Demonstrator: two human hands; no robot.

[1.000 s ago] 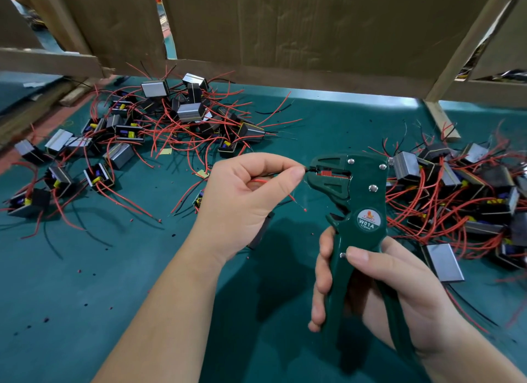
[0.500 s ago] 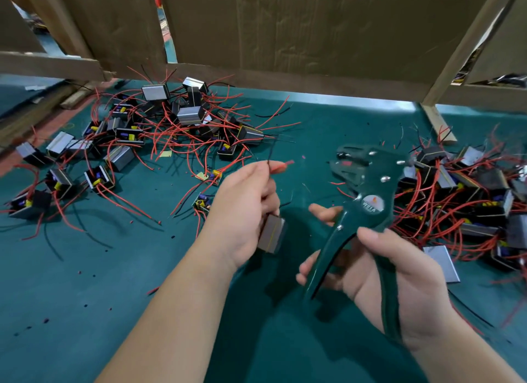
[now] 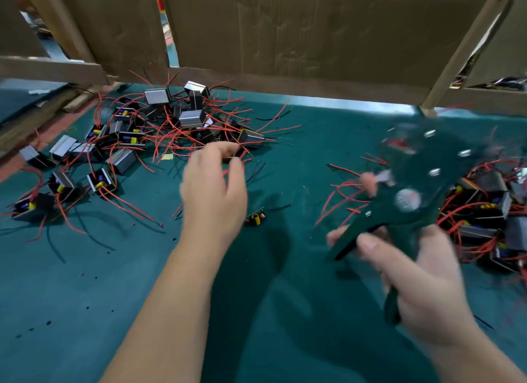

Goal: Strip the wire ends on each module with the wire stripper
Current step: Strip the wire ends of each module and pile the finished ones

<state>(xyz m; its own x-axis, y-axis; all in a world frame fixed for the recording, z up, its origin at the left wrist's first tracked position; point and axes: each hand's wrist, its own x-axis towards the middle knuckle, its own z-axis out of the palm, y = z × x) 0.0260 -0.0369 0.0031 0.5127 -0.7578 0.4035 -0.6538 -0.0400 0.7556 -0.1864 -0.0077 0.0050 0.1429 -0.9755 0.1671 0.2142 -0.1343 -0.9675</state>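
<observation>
My left hand (image 3: 214, 191) reaches forward to the near edge of the left pile of modules (image 3: 159, 126), small black and silver blocks with red wires. Its thumb and forefinger are apart around a dark module there; I cannot tell whether they touch it. My right hand (image 3: 410, 271) grips the handles of the dark green wire stripper (image 3: 413, 183), which is blurred and tilted with its head up over the right side. A blurred module with spread red wires (image 3: 356, 191) is just left of the stripper head. One small module (image 3: 256, 218) lies on the mat beside my left wrist.
A second heap of modules with red wires (image 3: 484, 211) sits at the right, partly behind the stripper. The teal mat (image 3: 85, 283) covers the table. Cardboard walls (image 3: 313, 40) and wooden posts close off the back. Small bits of stripped insulation dot the mat at lower left.
My left hand has let go of the module it held and moved forward to the left pile. The stripper has swung right and upward, away from the left hand, with its handles spread.
</observation>
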